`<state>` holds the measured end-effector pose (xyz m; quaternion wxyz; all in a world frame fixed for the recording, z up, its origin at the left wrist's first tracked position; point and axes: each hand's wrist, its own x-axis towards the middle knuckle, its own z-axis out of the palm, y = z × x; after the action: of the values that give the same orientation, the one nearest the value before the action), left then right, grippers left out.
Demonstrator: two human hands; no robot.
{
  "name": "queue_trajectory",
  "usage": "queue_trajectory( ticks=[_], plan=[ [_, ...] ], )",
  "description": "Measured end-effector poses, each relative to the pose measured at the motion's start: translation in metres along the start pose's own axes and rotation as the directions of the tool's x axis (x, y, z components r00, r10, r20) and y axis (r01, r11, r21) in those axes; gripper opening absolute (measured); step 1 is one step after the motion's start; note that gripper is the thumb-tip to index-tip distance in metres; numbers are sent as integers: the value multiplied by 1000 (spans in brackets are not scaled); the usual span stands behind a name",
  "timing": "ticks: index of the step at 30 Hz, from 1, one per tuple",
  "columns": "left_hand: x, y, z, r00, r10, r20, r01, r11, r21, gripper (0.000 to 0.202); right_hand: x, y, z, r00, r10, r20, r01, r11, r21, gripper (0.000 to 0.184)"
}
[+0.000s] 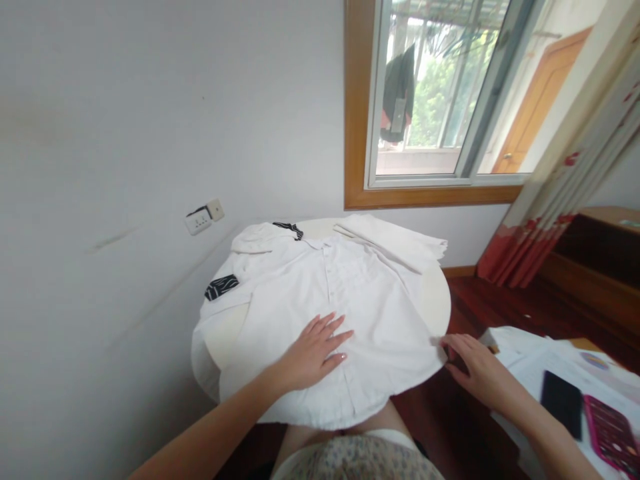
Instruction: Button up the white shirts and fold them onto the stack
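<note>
A white button-up shirt (pixel 300 287) lies spread front side up on a round cream table (pixel 436 303), its hem hanging over the near edge. My left hand (pixel 317 350) rests flat on the lower front of the shirt, close to the button placket, fingers spread. At the right, my right hand (pixel 467 363) pinches the side corner of the hem between thumb and fingers, just off the table edge. One sleeve (pixel 393 240) stretches across the far right of the tabletop. Black patterned fabric (pixel 221 287) shows at the left side.
On the right, a paper-covered surface (pixel 523 360) carries a dark phone (pixel 563 403) and a pink-edged device (pixel 613 433). A wall with a power socket (pixel 198 221) borders the table. Beyond are a window (pixel 435 100), a long curtain (pixel 530 220) and dark red flooring (pixel 470 300).
</note>
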<state>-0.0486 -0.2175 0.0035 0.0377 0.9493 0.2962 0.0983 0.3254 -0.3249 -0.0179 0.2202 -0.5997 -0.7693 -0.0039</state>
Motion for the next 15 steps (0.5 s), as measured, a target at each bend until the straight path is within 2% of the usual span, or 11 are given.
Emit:
queue_trajectory(
  ticks=[6,10,13,15],
  plan=[
    [1,3,-4,1000,-5,23,5,1000,-11,49,-7,-10,5,998,0,-61,7,994,110,14],
    [1,2,-3,1000,-13,23,13,1000,-6,49,-17,-22,0,982,182,-46,-174,975,135,3],
    [1,1,-1,999,-18,29,18,1000,-2,49,-25,-26,-1,924,352,-148,-327,930,167,14],
    [1,0,0,1000,-17,24,17,1000,-2,50,-31,-26,-4,901,412,-135,-381,901,208,22]
  ],
)
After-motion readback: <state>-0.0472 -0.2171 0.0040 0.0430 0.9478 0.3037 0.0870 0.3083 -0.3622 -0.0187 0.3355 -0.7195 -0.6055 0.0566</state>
